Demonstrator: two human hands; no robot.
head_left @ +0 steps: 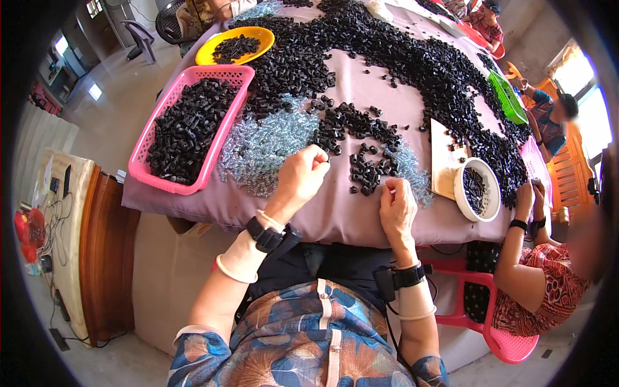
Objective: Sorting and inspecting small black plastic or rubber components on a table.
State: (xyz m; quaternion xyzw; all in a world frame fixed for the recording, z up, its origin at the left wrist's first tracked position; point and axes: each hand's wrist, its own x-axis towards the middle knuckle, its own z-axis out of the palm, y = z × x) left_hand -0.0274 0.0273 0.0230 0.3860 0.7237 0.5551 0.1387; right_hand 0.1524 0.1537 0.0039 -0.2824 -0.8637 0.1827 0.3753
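Note:
My left hand [302, 175] is closed, its fingertips pressed together over the edge of a pile of small shiny clear-blue pieces [267, 151]. A dark speck shows at its fingertips, but what it holds is too small to make out. My right hand [398, 208] is pinched shut near the table's front edge, and anything inside it is hidden. Between and beyond my hands lies a loose group of small black plastic caps [366, 169]. A smaller heap of clear-blue pieces [411, 169] lies just beyond my right hand.
Black caps [290, 58] are heaped across the pink cloth [348, 80]. At left stand a pink basket [243, 84] and a yellow plate [267, 40]. A board [442, 161], a white bowl [495, 200] and a green basket [506, 97] are at right. Other people sit around the table.

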